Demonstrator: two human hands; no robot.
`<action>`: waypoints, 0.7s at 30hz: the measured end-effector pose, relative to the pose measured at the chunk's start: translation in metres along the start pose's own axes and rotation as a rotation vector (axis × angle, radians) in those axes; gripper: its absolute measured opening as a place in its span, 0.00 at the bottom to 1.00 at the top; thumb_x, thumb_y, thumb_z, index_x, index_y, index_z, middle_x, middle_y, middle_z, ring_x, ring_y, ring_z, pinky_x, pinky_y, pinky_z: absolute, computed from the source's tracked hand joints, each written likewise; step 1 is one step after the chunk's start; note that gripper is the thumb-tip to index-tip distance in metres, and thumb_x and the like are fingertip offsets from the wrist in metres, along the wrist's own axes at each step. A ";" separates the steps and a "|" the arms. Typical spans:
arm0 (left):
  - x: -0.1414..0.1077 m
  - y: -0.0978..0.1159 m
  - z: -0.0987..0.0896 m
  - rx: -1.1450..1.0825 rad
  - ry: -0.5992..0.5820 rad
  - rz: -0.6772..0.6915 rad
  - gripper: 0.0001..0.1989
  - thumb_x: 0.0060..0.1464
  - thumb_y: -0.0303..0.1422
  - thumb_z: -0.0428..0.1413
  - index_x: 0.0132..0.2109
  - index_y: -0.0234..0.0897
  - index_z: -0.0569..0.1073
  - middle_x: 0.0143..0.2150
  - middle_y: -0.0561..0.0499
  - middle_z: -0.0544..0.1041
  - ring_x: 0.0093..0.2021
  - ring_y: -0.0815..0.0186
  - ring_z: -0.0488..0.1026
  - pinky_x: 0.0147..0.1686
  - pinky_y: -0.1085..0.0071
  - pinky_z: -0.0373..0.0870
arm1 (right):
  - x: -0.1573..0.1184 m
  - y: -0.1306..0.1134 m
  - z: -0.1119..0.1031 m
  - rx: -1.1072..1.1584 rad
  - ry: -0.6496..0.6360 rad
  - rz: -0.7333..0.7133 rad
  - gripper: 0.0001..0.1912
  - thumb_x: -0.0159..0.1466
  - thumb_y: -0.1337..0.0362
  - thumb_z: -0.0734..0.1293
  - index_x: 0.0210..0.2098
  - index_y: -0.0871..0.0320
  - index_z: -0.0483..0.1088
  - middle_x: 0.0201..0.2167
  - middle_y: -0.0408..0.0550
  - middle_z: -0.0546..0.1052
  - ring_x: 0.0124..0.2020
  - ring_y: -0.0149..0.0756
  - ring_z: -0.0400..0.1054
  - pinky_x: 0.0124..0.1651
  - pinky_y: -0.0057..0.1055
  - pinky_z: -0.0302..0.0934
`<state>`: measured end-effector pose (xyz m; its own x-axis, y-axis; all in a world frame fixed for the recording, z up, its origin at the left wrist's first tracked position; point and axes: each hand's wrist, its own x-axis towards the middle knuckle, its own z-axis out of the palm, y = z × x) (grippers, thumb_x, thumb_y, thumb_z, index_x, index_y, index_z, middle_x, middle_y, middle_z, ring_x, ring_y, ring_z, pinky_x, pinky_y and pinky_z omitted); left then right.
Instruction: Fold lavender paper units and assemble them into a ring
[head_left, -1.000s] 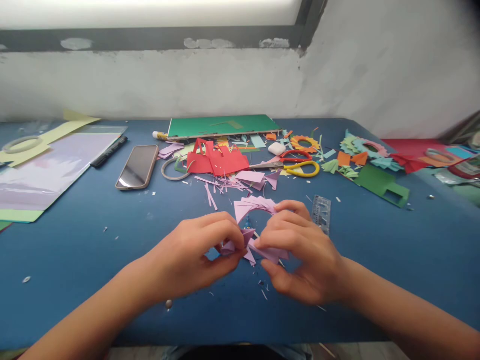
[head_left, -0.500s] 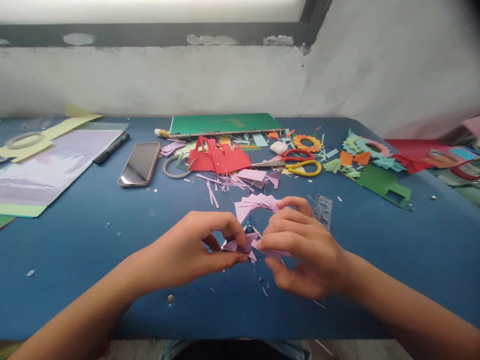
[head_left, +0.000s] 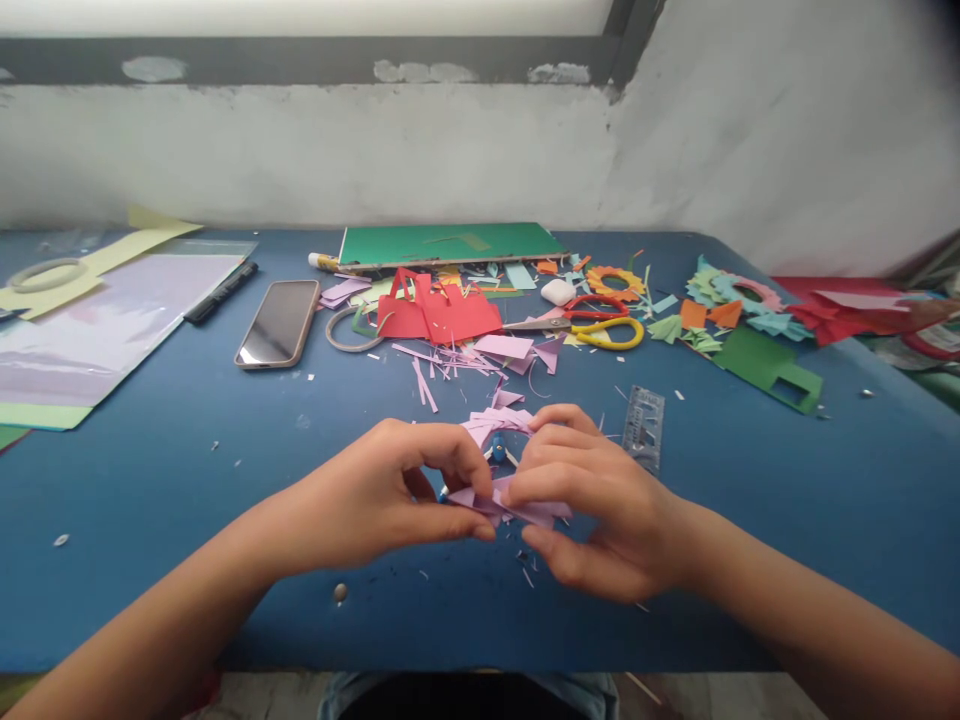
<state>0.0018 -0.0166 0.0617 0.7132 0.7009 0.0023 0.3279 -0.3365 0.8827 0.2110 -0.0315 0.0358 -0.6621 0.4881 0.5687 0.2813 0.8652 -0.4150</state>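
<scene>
A curved chain of folded lilac paper pieces (head_left: pixel 501 422) lies low over the table between my two hands. My left hand (head_left: pixel 420 490) pinches the folded pieces at the near left end between thumb and fingers. From the other side, my right hand (head_left: pixel 600 500) grips the near right pieces, its fingertips almost touching those of the left. Where the two ends meet, my fingers partly cover the paper. Inside the curve sits a blue-headed drawing compass (head_left: pixel 499 450), its legs mostly hidden. One lilac folded piece (head_left: pixel 508 398) sticks up at the far side.
Beyond my hands lie lilac scraps, red paper (head_left: pixel 457 310), scissors (head_left: pixel 592 325) and a green board (head_left: pixel 450 245). A phone (head_left: pixel 277 325) and a black marker (head_left: pixel 221 292) are at left. A clear stencil ruler (head_left: pixel 643 430) and coloured paper rings (head_left: pixel 731 295) are at right.
My right hand has moved slightly left, bringing its pieces against those in my left hand. The far part of the lilac chain has shifted left and its curve looks tighter.
</scene>
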 end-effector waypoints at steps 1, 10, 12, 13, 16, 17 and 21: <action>0.000 0.000 0.000 -0.015 0.022 -0.001 0.06 0.47 0.25 0.61 0.33 0.37 0.71 0.29 0.56 0.74 0.28 0.74 0.72 0.25 0.82 0.69 | 0.000 0.000 0.000 0.005 0.004 0.004 0.06 0.58 0.70 0.60 0.36 0.58 0.63 0.23 0.39 0.68 0.27 0.28 0.63 0.45 0.36 0.55; 0.003 -0.002 0.001 -0.469 0.045 -0.139 0.06 0.46 0.22 0.60 0.32 0.34 0.71 0.25 0.57 0.74 0.24 0.77 0.71 0.24 0.84 0.71 | 0.000 -0.001 -0.007 -0.052 0.033 -0.023 0.06 0.61 0.67 0.60 0.38 0.59 0.63 0.28 0.43 0.70 0.31 0.30 0.64 0.46 0.36 0.54; 0.005 -0.003 -0.001 -0.536 0.001 -0.188 0.07 0.46 0.24 0.61 0.33 0.35 0.71 0.26 0.58 0.74 0.25 0.77 0.71 0.25 0.86 0.70 | 0.000 -0.001 -0.008 -0.036 0.040 -0.035 0.06 0.61 0.66 0.59 0.38 0.60 0.63 0.29 0.44 0.70 0.32 0.30 0.64 0.46 0.35 0.55; 0.005 -0.003 -0.001 -0.555 -0.017 -0.206 0.07 0.46 0.24 0.61 0.33 0.35 0.71 0.26 0.58 0.74 0.26 0.78 0.71 0.25 0.86 0.70 | 0.000 -0.001 -0.009 -0.027 0.041 -0.035 0.06 0.61 0.66 0.59 0.38 0.60 0.63 0.29 0.44 0.69 0.32 0.30 0.64 0.45 0.35 0.55; 0.005 -0.002 -0.003 -0.596 -0.064 -0.241 0.07 0.47 0.23 0.61 0.34 0.35 0.72 0.26 0.58 0.75 0.27 0.77 0.72 0.27 0.86 0.70 | 0.000 0.000 -0.009 -0.003 0.052 -0.035 0.06 0.61 0.66 0.58 0.38 0.60 0.63 0.28 0.44 0.68 0.32 0.31 0.64 0.44 0.35 0.55; 0.005 -0.002 -0.003 -0.607 -0.074 -0.248 0.07 0.47 0.22 0.61 0.34 0.35 0.71 0.26 0.58 0.76 0.27 0.77 0.72 0.27 0.86 0.70 | 0.000 -0.001 -0.009 0.005 0.056 -0.040 0.07 0.61 0.66 0.58 0.38 0.60 0.63 0.28 0.44 0.68 0.32 0.31 0.64 0.44 0.36 0.55; 0.005 -0.002 -0.003 -0.664 -0.086 -0.261 0.07 0.47 0.21 0.60 0.33 0.35 0.71 0.26 0.58 0.75 0.26 0.77 0.72 0.26 0.85 0.70 | 0.001 -0.001 -0.006 0.028 0.063 -0.064 0.07 0.62 0.65 0.57 0.39 0.60 0.62 0.29 0.44 0.68 0.32 0.31 0.64 0.43 0.36 0.54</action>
<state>0.0026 -0.0106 0.0614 0.7183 0.6451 -0.2604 0.0678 0.3077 0.9491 0.2146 -0.0311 0.0409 -0.6328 0.4389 0.6379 0.2195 0.8917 -0.3959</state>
